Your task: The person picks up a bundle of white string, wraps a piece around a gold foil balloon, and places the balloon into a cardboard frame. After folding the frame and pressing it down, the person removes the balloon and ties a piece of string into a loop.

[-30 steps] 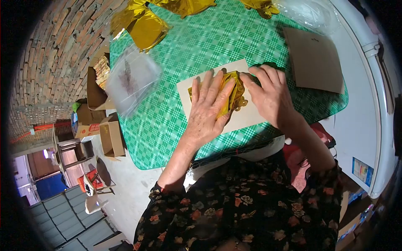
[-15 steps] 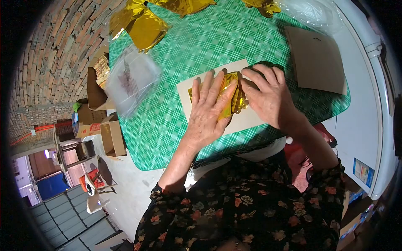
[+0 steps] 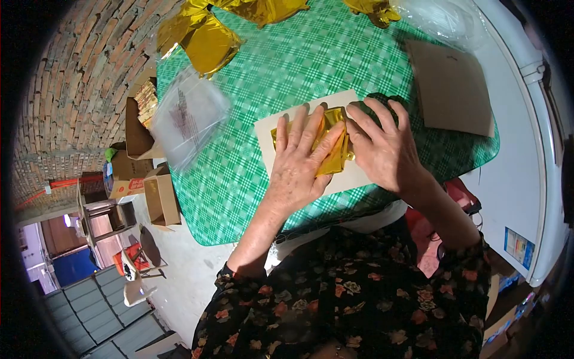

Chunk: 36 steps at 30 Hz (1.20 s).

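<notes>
My left hand (image 3: 296, 158) lies flat with spread fingers on a folded piece of shiny gold foil (image 3: 330, 164). Under the foil is a pale cardboard sheet (image 3: 266, 139), set at a slant near the table's front edge. At the foil's right edge is my right hand (image 3: 385, 146), its fingers bent and apart, palm toward the sheet. Its thumb side touches or nearly touches the foil; exact contact is hard to see. Part of the foil is hidden beneath my left hand.
A green checked tablecloth (image 3: 239, 185) covers the table. More gold foil (image 3: 209, 48) lies at the far left, near clear plastic bags (image 3: 188, 116). Brown cardboard (image 3: 451, 90) rests at the right, beside a white refrigerator (image 3: 514, 149). Open boxes (image 3: 160, 197) stand left of the table.
The right part of the foil looks flatter and more gathered in. My left hand stays on the foil, and my right hand has shifted slightly at its edge.
</notes>
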Available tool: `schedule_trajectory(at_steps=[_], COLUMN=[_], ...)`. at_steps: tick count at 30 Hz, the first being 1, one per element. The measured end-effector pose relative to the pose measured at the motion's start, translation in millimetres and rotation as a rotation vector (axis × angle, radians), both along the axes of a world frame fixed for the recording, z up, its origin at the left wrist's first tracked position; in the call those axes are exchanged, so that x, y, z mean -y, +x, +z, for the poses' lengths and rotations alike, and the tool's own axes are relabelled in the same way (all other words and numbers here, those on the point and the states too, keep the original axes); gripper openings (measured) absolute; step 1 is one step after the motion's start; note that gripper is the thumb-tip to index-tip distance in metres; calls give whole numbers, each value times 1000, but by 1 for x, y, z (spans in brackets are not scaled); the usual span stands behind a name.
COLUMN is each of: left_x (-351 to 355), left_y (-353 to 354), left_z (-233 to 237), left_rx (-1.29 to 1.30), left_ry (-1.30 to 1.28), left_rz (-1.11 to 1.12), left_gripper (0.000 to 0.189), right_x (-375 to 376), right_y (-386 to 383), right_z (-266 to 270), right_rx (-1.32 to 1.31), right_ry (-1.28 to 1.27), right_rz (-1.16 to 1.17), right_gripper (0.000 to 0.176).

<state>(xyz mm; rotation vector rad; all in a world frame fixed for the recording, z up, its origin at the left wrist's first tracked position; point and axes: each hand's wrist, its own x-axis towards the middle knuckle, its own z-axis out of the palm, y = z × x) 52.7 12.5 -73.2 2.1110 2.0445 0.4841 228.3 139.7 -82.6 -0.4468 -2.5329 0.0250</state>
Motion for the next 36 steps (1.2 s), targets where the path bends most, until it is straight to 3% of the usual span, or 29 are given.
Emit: schedule_trajectory(at_steps=[13, 20, 23, 26, 32, 33, 36], left_x=[0, 1, 2, 3, 3, 3, 4], left_y=[3, 0, -1, -1, -2, -1, 0], left_z=[-2, -5, -5, -7, -16, -16, -15], left_rx=[-56, -103, -101, -88, -128, -131, -123], left_ry=[19, 54, 51, 49, 75, 63, 40], left_rz=[16, -6, -6, 2, 5, 11, 26], left_gripper=[79, 100, 100, 92, 66, 66, 67], right_x=[10, 12, 8, 5, 24, 25, 26], right_y=[15, 25, 27, 23, -6, -7, -11], right_z=[1, 12, 21, 19, 35, 31, 23], right_rx=[68, 147, 170, 130, 158, 201, 265], right_ry=[-49, -66, -101, -69, -158, -169, -208], right_rz=[50, 71, 94, 59, 100, 118, 90], right_gripper=[37, 41, 41, 40, 61, 71, 75])
